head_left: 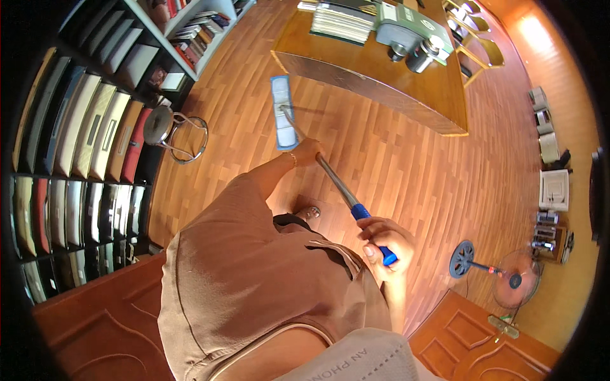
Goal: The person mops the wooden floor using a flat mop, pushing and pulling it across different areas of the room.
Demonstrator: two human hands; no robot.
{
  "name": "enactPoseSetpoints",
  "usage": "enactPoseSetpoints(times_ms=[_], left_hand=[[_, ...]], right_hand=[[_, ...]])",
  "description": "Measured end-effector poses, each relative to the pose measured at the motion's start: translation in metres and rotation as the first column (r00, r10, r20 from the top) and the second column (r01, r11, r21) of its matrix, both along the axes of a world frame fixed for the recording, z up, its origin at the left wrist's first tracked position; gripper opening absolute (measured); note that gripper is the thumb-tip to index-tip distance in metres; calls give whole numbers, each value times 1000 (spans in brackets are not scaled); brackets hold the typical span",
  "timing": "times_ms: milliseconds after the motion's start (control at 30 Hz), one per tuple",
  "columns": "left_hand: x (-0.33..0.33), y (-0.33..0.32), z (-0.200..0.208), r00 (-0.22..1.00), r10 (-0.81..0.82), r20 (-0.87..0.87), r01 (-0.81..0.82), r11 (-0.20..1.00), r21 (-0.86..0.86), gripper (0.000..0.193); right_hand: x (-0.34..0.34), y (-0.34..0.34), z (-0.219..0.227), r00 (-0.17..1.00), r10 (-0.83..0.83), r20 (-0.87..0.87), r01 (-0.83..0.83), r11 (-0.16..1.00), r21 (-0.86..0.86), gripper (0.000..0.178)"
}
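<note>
A flat mop with a long metal pole [337,180] slants across the view in front of me. Its blue and grey rectangular head [283,124] lies on the wooden floor, between the desk and the stool. My left hand [308,152] is wrapped round the pole lower down, toward the mop head. Up at the top end, my right hand [386,244] closes round the blue grip, whose tip sticks out below the fingers. One of my feet [309,213] shows beneath the pole.
A wooden desk [381,86] with papers and a green box stands ahead. To the left are shelves of binders [82,127] and a round metal stool [166,130]. A standing fan [489,269] is at the right. Wooden doors [470,336] flank me behind.
</note>
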State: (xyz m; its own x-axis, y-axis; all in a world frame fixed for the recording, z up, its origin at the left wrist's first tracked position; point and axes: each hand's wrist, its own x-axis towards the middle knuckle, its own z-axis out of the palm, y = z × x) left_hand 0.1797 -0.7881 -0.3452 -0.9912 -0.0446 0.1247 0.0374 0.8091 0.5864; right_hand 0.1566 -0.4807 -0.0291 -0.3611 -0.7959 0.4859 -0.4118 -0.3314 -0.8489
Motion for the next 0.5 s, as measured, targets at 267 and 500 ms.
enactPoseSetpoints(times_ms=[267,500], left_hand=[[108,-44,19,955,227,194,-211,972,-100,19],[104,-34,9,924,292,246,-261,954,-151,18]], right_hand=[[9,-49,-27,949,279,147,-291,955,63,8],[5,-33,-37,966,61,253,-105,981,165,14]])
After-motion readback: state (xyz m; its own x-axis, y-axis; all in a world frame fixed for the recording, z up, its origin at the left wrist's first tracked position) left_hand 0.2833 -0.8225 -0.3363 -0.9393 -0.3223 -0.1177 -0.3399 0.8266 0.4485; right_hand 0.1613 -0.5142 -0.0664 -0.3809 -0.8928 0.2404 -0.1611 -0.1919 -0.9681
